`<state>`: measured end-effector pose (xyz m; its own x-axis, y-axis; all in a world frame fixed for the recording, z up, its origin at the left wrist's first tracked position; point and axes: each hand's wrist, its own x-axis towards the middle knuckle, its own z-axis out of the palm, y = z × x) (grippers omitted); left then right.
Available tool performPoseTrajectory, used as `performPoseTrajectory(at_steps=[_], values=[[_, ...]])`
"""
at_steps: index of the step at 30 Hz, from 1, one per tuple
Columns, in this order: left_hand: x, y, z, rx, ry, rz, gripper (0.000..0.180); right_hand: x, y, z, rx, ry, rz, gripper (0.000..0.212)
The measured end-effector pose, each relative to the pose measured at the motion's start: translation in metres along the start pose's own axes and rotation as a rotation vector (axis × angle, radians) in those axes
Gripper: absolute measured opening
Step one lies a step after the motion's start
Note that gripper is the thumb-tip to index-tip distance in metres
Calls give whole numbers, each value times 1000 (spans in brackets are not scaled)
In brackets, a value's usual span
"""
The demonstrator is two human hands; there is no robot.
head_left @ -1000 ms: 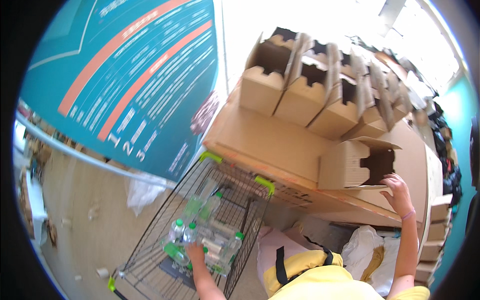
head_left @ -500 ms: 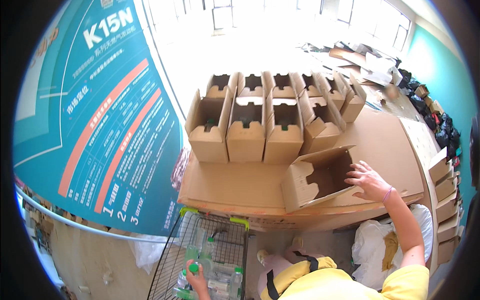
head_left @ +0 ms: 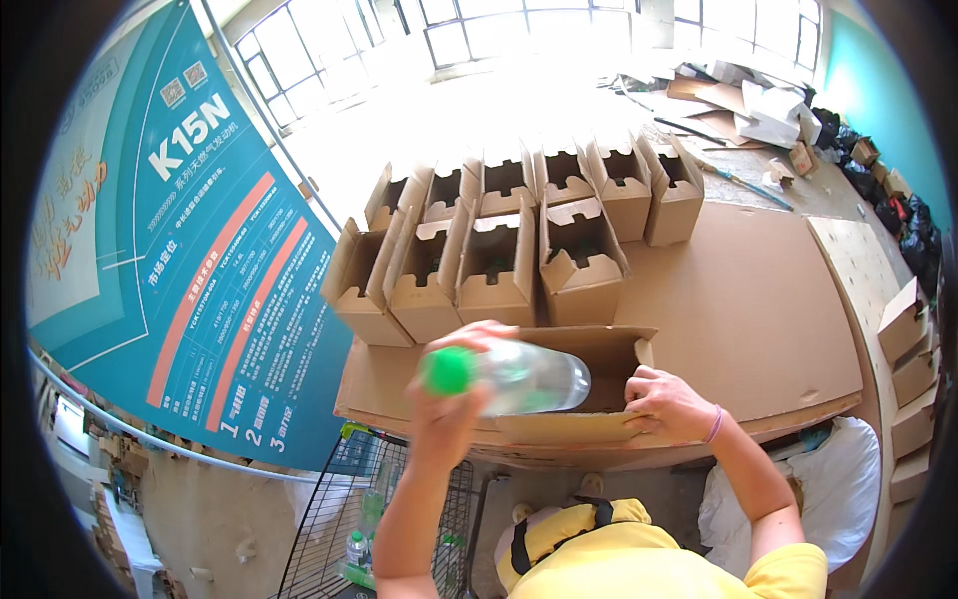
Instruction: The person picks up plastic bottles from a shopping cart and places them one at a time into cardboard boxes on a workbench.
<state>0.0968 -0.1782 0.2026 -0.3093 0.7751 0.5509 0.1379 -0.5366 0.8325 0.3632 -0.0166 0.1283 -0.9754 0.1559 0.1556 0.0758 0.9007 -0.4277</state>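
My left hand (head_left: 451, 404) is closed around a clear plastic bottle (head_left: 539, 379) with a green cap, blurred slightly by motion. The bottle lies nearly level above an open cardboard box (head_left: 611, 349), its base pointing right and its cap end toward me. Some of the box is hidden behind the bottle and my left hand. At the box's right end, my right hand (head_left: 674, 402) has its fingers curled over the edge. Two rows of upright, open-topped cardboard boxes (head_left: 494, 280) stand just behind; dark shapes show inside some of them.
A large flat cardboard surface (head_left: 748, 309) carries the boxes. Below its left edge is a wire cart (head_left: 324, 529) holding green-capped bottles (head_left: 356, 547). A blue-green display board (head_left: 230, 260) stands at left. White sacks (head_left: 838, 479) and more boxes (head_left: 913, 374) are at right.
My left hand has brought a bottle up from the cart to the box. My right hand has moved left and closed on the box's edge; the box now lies more sideways.
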Motion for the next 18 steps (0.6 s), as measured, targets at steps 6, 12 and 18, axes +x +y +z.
performPoseTrajectory(at_steps=[6,12,18], values=[[34,-102,86,734,-718,-259,36,-11,-5,1,-6,119,-38,14],[31,-197,105,1182,-1316,-711,31,-6,0,16,6,216,-83,13],[20,-232,129,1149,-1414,-572,42,-5,4,16,82,236,-42,13]])
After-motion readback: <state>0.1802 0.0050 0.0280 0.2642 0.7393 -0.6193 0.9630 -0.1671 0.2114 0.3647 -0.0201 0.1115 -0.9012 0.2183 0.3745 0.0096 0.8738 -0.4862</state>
